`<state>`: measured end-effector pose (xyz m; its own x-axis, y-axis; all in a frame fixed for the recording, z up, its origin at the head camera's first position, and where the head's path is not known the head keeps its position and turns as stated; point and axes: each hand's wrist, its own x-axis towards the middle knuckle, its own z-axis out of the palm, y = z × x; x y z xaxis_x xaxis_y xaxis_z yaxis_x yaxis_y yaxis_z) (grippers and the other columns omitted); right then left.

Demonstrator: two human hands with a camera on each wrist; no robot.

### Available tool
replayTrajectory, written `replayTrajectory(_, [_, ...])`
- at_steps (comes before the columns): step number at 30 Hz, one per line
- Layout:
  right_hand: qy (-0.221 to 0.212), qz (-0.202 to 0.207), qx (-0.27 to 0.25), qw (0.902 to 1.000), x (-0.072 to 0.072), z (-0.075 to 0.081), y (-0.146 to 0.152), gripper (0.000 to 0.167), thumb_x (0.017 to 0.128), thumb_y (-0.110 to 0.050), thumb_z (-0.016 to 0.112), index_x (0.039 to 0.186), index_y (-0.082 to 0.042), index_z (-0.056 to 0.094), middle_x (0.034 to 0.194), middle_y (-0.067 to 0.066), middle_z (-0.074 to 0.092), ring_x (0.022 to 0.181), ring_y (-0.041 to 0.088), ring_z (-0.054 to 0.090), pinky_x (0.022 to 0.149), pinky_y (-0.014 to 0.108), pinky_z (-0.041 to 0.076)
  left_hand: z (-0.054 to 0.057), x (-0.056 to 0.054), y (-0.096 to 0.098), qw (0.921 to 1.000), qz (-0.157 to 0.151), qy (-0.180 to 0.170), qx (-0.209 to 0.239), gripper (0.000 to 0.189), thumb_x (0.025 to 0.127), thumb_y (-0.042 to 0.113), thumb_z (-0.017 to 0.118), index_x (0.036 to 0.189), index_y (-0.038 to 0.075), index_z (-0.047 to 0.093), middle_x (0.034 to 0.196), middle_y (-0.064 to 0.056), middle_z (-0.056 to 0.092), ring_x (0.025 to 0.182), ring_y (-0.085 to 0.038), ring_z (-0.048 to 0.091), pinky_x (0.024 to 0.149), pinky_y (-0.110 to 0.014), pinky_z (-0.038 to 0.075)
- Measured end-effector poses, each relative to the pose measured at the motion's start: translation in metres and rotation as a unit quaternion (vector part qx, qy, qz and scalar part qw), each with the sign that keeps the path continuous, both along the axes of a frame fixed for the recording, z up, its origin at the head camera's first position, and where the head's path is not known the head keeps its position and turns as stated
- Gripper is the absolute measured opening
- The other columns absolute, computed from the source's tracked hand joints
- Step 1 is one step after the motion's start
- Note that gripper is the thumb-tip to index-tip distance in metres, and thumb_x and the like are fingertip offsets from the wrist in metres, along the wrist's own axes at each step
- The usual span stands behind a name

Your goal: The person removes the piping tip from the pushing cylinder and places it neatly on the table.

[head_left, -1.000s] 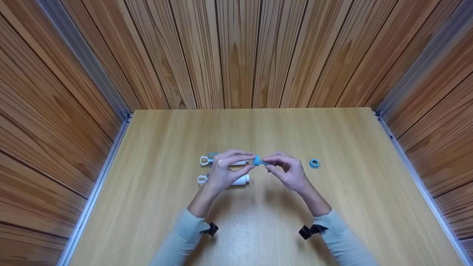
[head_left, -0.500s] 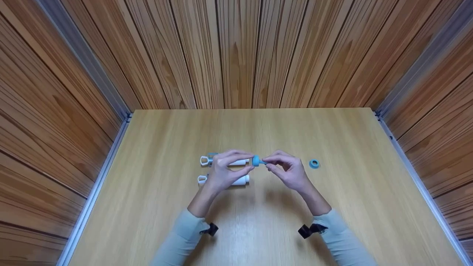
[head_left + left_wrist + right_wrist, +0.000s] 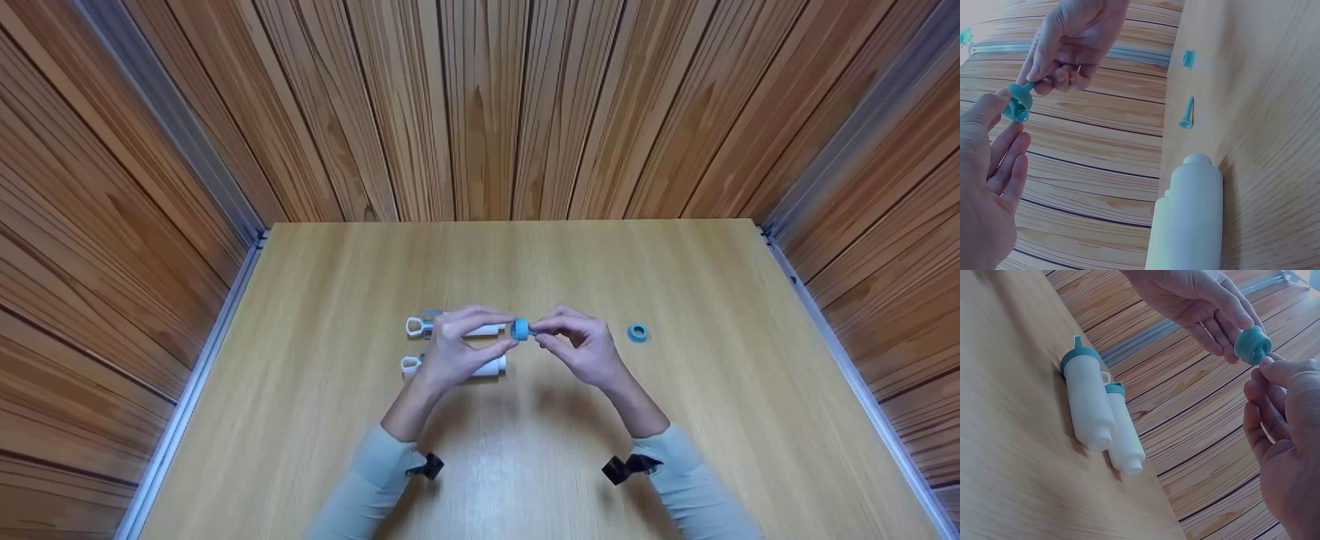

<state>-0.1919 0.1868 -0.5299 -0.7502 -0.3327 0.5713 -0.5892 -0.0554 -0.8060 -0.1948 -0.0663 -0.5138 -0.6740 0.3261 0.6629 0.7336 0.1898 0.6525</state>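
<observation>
My left hand (image 3: 456,346) holds a round blue cap (image 3: 520,329) between thumb and fingertips, raised over the table. From the right, my right hand (image 3: 586,346) pinches a thin blue stem (image 3: 1030,86) with thumb and index finger. In the right wrist view the stem runs into the hollow of the cap, and its inner end is hidden. On the table in the left wrist view lie another blue stem (image 3: 1187,115) with a flared end and another blue cap (image 3: 1188,58).
Two white plastic cylinders lie side by side left of centre: a nearer one (image 3: 491,366) and a farther one (image 3: 491,330). Each has a narrow neck, and a blue collar (image 3: 1081,357) with a loop shows at the other end. Wood-plank walls (image 3: 480,112) enclose the table.
The right hand has edged left toward the cap. Less of the stem shows between cap and fingers. The left hand has hardly moved.
</observation>
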Motion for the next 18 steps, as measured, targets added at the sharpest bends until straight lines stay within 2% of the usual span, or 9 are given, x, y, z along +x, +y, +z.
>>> replayTrajectory(4, [0.005,0.005,0.001,1.0,-0.0004,0.0004,-0.0014,0.027,0.094,0.025,0.07,0.116,0.013,0.079,0.108,0.004,0.079,0.094,0.003,0.071,0.084,0.016,0.063,0.0002,0.0003,-0.0003,1.0,-0.001,-0.001,0.002,0.027,0.092,0.006,0.092,0.118,0.004,0.086,0.115,-0.012,0.088,0.109,-0.031,0.085,0.102,-0.039,0.068])
replayTrajectory(11, [0.005,0.011,-0.014,0.9998,-0.0022,-0.0001,-0.0038,0.025,0.091,0.028,0.07,0.112,0.016,0.078,0.112,-0.01,0.081,0.097,0.001,0.073,0.084,0.014,0.062,-0.0005,0.0002,-0.0002,0.9999,-0.007,0.001,0.009,0.026,0.091,0.005,0.093,0.117,0.003,0.087,0.114,-0.013,0.088,0.109,-0.032,0.085,0.101,-0.039,0.068])
replayTrajectory(18, [0.004,0.008,-0.013,0.9999,-0.0015,0.0002,-0.0038,0.025,0.092,0.028,0.069,0.113,0.016,0.078,0.114,-0.01,0.081,0.102,0.002,0.075,0.086,0.015,0.063,-0.0006,0.0005,0.0002,0.9997,-0.013,0.011,0.016,0.027,0.09,0.003,0.094,0.115,0.002,0.087,0.115,-0.014,0.088,0.108,-0.032,0.085,0.1,-0.039,0.069])
